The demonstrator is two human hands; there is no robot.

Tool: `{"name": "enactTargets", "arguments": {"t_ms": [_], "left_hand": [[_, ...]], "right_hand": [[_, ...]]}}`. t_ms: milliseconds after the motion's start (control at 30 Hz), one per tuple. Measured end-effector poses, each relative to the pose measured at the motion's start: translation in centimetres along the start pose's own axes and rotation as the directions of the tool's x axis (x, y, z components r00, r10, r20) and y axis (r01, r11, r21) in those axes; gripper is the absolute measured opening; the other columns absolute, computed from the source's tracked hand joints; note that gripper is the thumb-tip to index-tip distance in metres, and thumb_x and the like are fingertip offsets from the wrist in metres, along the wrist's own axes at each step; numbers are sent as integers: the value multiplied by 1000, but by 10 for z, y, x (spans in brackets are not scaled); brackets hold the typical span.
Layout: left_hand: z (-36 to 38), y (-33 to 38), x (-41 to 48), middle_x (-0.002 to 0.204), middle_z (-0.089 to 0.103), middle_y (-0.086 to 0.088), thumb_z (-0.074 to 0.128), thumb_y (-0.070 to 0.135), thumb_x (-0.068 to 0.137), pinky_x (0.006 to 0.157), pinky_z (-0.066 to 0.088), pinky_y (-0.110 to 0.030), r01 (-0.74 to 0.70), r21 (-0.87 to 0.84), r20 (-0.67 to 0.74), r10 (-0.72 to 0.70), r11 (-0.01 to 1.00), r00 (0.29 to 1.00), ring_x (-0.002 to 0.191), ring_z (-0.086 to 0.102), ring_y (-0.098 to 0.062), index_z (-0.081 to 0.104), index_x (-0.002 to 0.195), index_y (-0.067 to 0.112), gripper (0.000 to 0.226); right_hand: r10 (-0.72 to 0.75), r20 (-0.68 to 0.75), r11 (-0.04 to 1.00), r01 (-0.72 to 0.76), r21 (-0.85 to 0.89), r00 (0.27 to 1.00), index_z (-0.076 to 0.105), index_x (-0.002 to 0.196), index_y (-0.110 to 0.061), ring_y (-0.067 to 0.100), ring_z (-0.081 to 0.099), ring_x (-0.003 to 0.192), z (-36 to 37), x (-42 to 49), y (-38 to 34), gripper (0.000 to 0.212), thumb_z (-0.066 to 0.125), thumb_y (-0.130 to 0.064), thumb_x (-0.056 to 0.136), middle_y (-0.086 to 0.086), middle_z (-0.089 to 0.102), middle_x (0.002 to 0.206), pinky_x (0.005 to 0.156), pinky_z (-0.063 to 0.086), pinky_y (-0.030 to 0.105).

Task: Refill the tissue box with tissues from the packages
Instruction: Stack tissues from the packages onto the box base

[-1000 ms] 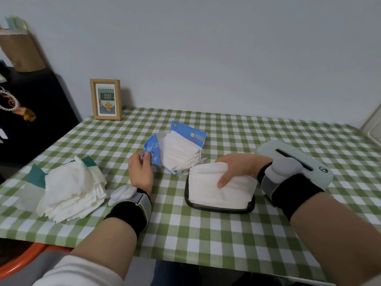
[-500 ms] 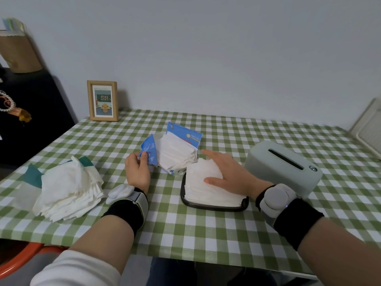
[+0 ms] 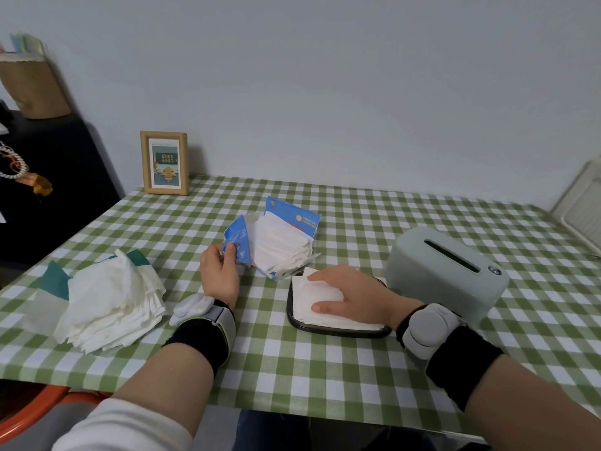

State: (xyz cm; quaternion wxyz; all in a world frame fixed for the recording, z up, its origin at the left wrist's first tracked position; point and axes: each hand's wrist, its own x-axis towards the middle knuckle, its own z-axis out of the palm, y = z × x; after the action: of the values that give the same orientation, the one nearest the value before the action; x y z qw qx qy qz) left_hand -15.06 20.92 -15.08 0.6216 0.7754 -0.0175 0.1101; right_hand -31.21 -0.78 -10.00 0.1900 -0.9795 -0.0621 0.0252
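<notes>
A torn-open blue tissue package (image 3: 294, 219) lies mid-table with white tissues (image 3: 279, 247) showing. My left hand (image 3: 218, 271) pinches its blue flap (image 3: 238, 239). A black tray-like base (image 3: 338, 330) holds a flat stack of tissues (image 3: 312, 296); my right hand (image 3: 354, 296) lies palm-down on that stack, fingers spread. The pale green tissue box cover (image 3: 445, 271), with a slot on top, stands just right of the base.
A loose pile of white tissues (image 3: 110, 297) on a green wrapper (image 3: 53, 278) sits at the left. A wooden picture frame (image 3: 165, 162) stands at the back left. The table's front edge is close to my body. A dark cabinet (image 3: 48, 177) is beyond the left edge.
My right hand turned and slid across the tissue stack on the base, now lying flat from the right side. The left hand kept hold of the blue flap.
</notes>
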Motion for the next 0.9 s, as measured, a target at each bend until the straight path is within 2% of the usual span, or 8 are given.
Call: {"name": "enactTargets", "arguments": {"t_ms": [100,200,267,400,600,767,900], "left_hand": [[0,-1,0,87,51,-10,49,33,100,73,36,-35,-10,1,4,10,1000,1000,82,46,-23,42,70,24,32],[0,-1,0,87,51,-10,49,34,100,73,36,-35,-14,1,5,14,1000,1000,82,47,-24,42,69,24,33],[0,-2,1,87,51,-10,48,35,100,73,37,-36,-14,3,6,14,1000,1000,82,47,-24,43,70,23,32],[-1,-1,-1,85,47,-8,48,34,100,71,34,-34,-22,15,8,22,1000,1000,80,43,-21,41,68,21,35],[-1,4,-4,80,43,-4,48,32,101,61,29,-31,-35,38,-3,35,999,999,77,40,-21,37,65,18,40],[-1,7,-7,80,43,-5,49,32,100,68,30,-33,-15,31,-1,16,999,1000,77,40,-21,37,65,18,40],[-3,9,-7,82,44,-6,48,32,100,65,31,-32,-18,32,-2,18,999,1000,76,40,-20,39,68,14,39]], "right_hand": [[-14,8,998,14,-58,1000,42,140,-36,12,37,127,2,0,3,60,51,-63,87,-14,47,141,108,30,31],[-35,19,990,37,-135,999,33,144,-39,13,34,130,4,-5,9,67,45,-69,85,-12,41,146,110,27,32],[-35,30,992,38,-119,999,27,145,-40,14,30,133,8,-9,12,73,45,-71,83,-10,35,149,112,26,34],[-25,2,999,25,-48,1000,27,146,-41,15,27,133,14,-12,17,73,51,-68,83,-11,34,149,111,24,33],[-75,21,962,78,-261,997,18,147,-46,15,28,125,17,-3,17,71,34,-74,83,-18,20,157,106,23,34],[-84,7,977,83,-194,996,24,146,-43,13,27,130,15,0,23,74,38,-76,82,-16,30,152,109,22,31],[-48,43,989,53,-141,998,28,144,-40,12,25,135,1,10,33,71,49,-69,83,-11,32,150,114,23,33]]}}
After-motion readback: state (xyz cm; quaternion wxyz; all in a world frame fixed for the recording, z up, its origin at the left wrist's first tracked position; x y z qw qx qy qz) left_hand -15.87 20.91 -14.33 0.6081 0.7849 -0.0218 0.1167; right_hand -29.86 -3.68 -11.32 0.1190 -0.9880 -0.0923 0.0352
